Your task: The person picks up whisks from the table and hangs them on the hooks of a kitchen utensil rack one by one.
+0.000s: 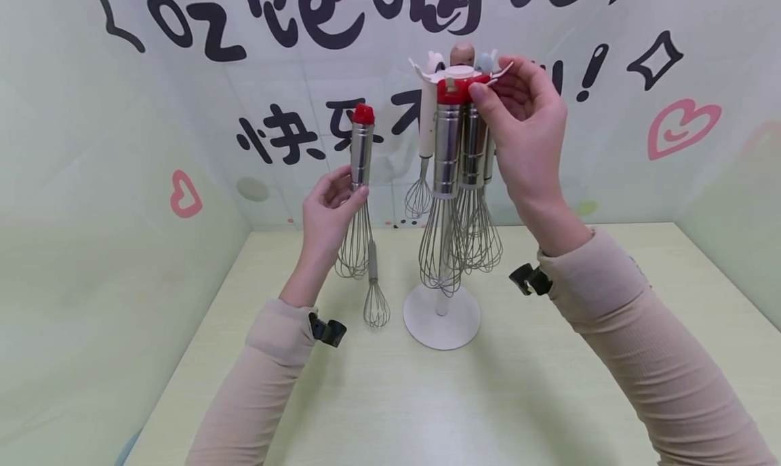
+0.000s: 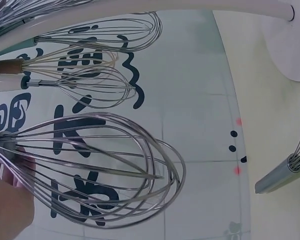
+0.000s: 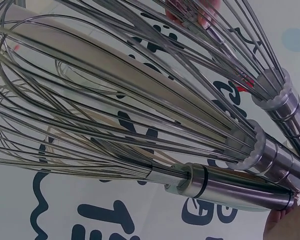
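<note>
My left hand (image 1: 329, 211) grips a balloon whisk (image 1: 361, 154) by its steel handle, red cap up and wires hanging down. The wires of this whisk (image 2: 100, 165) spread wide in the left wrist view. To its right stands a white whisk stand (image 1: 442, 323) with several whisks on its hooks. My right hand (image 1: 527, 127) holds the top of the stand at a right-side hook, thumb close to the red caps. Two red-capped whisks hang in front, one with a steel handle (image 1: 447, 154). Beside my right fingertips is a plain steel whisk handle (image 3: 240, 187).
A small whisk (image 1: 375, 293) with a grey handle lies on the pale table (image 1: 390, 412), left of the stand's round base. Behind the stand hangs a white-handled whisk (image 1: 428, 127). A printed wall sheet (image 1: 268, 201) closes off the back.
</note>
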Demonstrator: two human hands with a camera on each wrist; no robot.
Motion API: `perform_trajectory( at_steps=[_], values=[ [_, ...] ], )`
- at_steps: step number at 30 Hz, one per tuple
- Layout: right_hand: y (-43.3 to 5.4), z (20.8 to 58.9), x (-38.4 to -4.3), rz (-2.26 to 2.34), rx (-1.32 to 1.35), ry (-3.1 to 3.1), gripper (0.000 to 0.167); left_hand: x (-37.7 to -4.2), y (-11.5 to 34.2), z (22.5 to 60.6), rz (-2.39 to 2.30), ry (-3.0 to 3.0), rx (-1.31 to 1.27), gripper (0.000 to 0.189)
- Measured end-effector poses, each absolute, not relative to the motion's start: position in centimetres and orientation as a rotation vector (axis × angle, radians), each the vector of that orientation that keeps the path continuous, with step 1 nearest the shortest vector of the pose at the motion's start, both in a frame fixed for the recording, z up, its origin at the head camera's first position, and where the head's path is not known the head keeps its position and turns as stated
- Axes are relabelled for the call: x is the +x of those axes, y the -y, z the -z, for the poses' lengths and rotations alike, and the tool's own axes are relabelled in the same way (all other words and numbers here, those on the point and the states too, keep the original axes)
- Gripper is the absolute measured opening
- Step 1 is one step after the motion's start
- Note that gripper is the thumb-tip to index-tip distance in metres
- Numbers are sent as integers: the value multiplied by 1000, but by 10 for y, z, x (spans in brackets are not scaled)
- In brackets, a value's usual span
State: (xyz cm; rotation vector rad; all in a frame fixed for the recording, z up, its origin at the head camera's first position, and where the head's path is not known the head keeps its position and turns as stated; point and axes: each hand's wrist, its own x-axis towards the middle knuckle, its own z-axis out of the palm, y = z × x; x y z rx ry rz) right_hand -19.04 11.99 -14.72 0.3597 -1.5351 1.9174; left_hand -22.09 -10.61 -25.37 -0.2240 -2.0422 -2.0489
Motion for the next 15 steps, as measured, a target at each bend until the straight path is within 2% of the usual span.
perform_trajectory(
  at_steps=[15],
  values=[
    [-119,146,-190,-1908,350,1541,31,-220,101,241,2020,2005,-260,46]
  ],
)
